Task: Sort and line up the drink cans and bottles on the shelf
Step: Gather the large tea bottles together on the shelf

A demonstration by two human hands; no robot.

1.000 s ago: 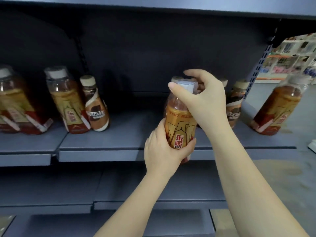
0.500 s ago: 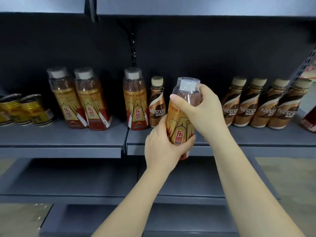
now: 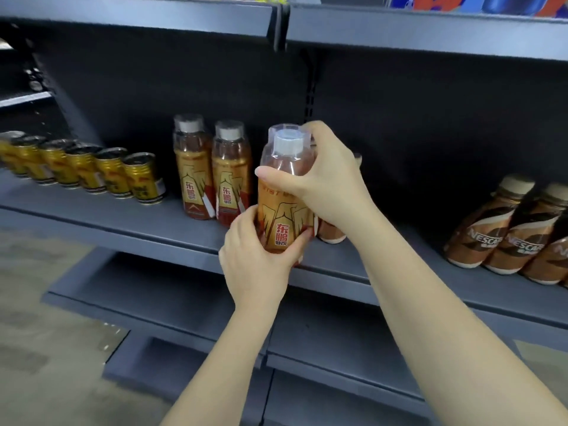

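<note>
At centre frame, just above the front edge of the shelf (image 3: 129, 216), I hold one energy-drink bottle (image 3: 284, 210) in both hands. Its long axis runs near upright, cap tipped slightly toward the camera, base low and just in front of the shelf lip.

Grip, left hand (image 3: 255, 259): fingers and thumb curl around the lower body of the bottle, thumb across the label, supporting the weight from below. Grip, right hand (image 3: 325, 182): fingers wrap the shoulder from the right side, thumb lying across the front just below the clear cap cover. Both grips are closed on the same bottle; neither hand is free.

Governing relation: the two matching bottles (image 3: 212, 170) stand upright on the shelf immediately to the left of the held bottle and a little further back, touching each other. The held bottle overlaps the right one of the pair in the picture; whether they touch, I cannot tell. A coffee bottle (image 3: 330, 233) sits directly behind my right hand, mostly hidden. I judge the open slot to lie between the pair and that coffee bottle, so the move is short: back and down, base first.

Further left a row of gold cans (image 3: 92, 170) runs toward the left edge of the frame; at right a group of coffee bottles (image 3: 504, 238) stands well apart from my hands.

Risk, as I judge it: my right knuckles may knock the hidden coffee bottle as I set down.
</note>
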